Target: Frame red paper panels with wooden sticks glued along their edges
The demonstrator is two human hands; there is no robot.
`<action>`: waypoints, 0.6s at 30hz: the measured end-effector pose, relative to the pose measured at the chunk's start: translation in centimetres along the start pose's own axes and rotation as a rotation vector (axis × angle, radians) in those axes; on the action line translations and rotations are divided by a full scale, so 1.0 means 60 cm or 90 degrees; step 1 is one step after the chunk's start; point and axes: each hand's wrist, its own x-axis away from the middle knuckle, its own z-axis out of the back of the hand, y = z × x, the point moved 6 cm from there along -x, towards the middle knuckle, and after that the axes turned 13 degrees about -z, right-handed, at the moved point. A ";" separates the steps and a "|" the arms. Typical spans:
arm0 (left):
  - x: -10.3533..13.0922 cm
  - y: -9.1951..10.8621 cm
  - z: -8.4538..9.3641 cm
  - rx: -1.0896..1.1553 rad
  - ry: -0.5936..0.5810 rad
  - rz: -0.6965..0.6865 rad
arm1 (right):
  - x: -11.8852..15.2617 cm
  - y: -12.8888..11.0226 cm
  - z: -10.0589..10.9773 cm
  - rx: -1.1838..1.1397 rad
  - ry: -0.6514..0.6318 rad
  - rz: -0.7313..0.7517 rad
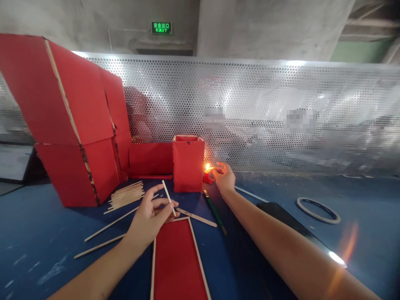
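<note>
My left hand (156, 212) is closed on a short pale wooden stick (168, 196), pinched near its lower end and tilted upward. Just below it lies a red panel (178, 262) edged with thin wooden strips. At the flame of a lit red candle (208, 176), my right hand (224, 177) has its fingers pinched together; glare hides what is between them. Left of the candle stands an open-topped red box (188, 166). A green-handled craft knife (215, 213) and a flat wooden stick (196, 217) lie between my hands.
A tall red box structure (90, 96) rises at the left, beside a red roll-like piece (151, 159). Several thin sticks (126, 196) lie in front of it. To the right are a dark phone (281, 216) and a ring-shaped roll (318, 211). A perforated metal panel (250, 96) closes the back.
</note>
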 end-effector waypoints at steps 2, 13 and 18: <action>0.000 -0.001 0.000 0.000 0.000 0.001 | 0.000 0.000 0.000 0.001 0.000 0.000; 0.004 0.006 -0.002 -0.003 0.021 -0.005 | 0.003 -0.002 0.000 -0.009 0.000 0.003; 0.004 0.007 -0.003 -0.001 0.021 -0.005 | 0.007 -0.004 0.002 -0.011 0.000 -0.001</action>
